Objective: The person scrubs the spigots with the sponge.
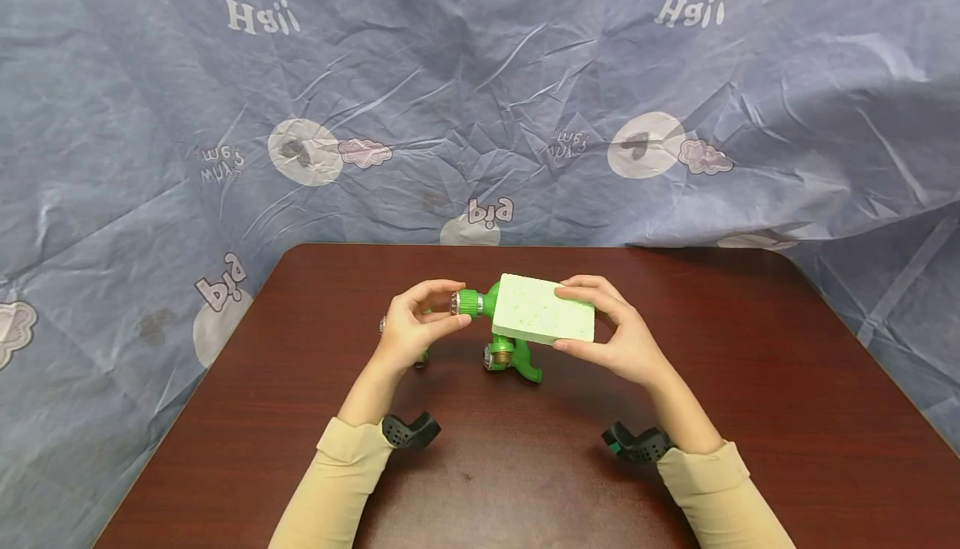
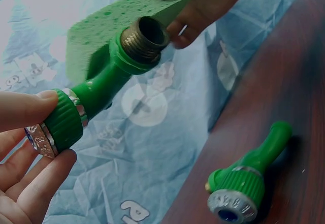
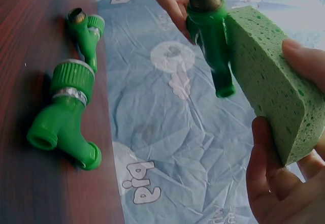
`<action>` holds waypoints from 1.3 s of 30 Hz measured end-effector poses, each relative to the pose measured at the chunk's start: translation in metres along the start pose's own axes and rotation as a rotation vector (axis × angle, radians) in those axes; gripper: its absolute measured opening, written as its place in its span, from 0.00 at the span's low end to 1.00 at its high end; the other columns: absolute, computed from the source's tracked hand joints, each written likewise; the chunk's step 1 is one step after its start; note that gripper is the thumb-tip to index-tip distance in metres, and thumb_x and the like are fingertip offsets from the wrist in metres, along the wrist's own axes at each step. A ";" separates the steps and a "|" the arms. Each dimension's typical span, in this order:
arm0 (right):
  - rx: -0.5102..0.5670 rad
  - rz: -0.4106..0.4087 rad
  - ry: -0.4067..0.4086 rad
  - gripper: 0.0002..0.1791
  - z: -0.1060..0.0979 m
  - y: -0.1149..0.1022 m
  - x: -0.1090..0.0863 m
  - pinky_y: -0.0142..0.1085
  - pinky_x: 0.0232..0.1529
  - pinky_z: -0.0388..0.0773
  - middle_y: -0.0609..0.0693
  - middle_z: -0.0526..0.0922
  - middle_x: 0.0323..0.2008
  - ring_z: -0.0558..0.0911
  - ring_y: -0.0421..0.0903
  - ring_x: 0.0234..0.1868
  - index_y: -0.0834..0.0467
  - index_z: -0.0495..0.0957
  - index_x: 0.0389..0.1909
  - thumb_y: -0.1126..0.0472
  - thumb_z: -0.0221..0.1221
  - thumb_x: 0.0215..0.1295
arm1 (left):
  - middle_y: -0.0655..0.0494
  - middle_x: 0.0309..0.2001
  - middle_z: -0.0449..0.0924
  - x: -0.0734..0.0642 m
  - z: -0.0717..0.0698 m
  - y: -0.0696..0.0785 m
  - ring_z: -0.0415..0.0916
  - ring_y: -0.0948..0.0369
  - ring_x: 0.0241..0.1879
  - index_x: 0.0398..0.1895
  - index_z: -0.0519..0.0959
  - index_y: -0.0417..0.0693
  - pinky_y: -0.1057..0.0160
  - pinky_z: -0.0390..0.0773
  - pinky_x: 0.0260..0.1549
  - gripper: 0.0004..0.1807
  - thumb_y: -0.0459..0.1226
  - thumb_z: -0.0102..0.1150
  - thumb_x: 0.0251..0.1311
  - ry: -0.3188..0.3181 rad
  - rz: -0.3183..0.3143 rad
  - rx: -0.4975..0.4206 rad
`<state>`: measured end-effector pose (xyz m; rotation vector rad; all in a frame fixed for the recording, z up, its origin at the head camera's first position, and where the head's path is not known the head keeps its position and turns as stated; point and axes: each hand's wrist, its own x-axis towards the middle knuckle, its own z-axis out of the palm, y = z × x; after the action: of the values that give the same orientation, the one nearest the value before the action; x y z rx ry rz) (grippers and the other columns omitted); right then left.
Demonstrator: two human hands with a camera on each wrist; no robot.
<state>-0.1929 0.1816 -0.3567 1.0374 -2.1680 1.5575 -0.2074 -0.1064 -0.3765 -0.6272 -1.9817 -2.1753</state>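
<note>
A green plastic tap [image 1: 468,302] with a ribbed, silver-trimmed knob and a threaded brass end is held above the table. My left hand [image 1: 405,328] pinches its knob between thumb and fingers. In my right hand [image 1: 626,336] is a light-green porous sponge [image 1: 542,309], gripped by the edges with the thumb on one side and fingers on the other. The sponge lies along the tap's body and seems to touch it in the right wrist view; in the head view it covers much of the tap.
Below the held tap, a second green tap [image 1: 525,361] lies on the dark red-brown table [image 1: 525,466]. Another tap [image 3: 86,36] rests farther off, partly hidden behind my left hand in the head view. A blue-grey printed cloth [image 1: 480,116] hangs behind the table.
</note>
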 end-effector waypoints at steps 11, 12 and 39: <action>-0.034 -0.018 0.099 0.32 0.005 -0.020 0.004 0.27 0.48 0.69 0.68 0.68 0.53 0.69 0.45 0.55 0.74 0.72 0.50 0.83 0.68 0.37 | 0.40 0.46 0.79 -0.001 0.004 0.003 0.80 0.58 0.40 0.49 0.75 0.29 0.60 0.81 0.37 0.24 0.20 0.66 0.45 0.008 0.043 -0.062; -0.028 -0.018 0.093 0.32 0.004 -0.021 0.004 0.27 0.48 0.69 0.68 0.68 0.53 0.69 0.46 0.54 0.74 0.72 0.50 0.83 0.68 0.37 | 0.39 0.47 0.78 0.000 0.003 0.004 0.80 0.58 0.40 0.49 0.75 0.29 0.61 0.81 0.37 0.24 0.20 0.66 0.44 0.031 0.052 -0.063; -0.047 0.018 0.111 0.32 -0.001 -0.021 0.004 0.26 0.48 0.68 0.65 0.69 0.54 0.70 0.43 0.54 0.72 0.73 0.51 0.81 0.69 0.39 | 0.44 0.49 0.79 -0.002 0.014 0.005 0.78 0.60 0.44 0.51 0.74 0.27 0.64 0.81 0.37 0.25 0.19 0.64 0.45 0.095 0.113 -0.097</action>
<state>-0.1816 0.1772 -0.3396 0.8978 -2.1336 1.5264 -0.2009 -0.0935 -0.3718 -0.6203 -1.7595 -2.2009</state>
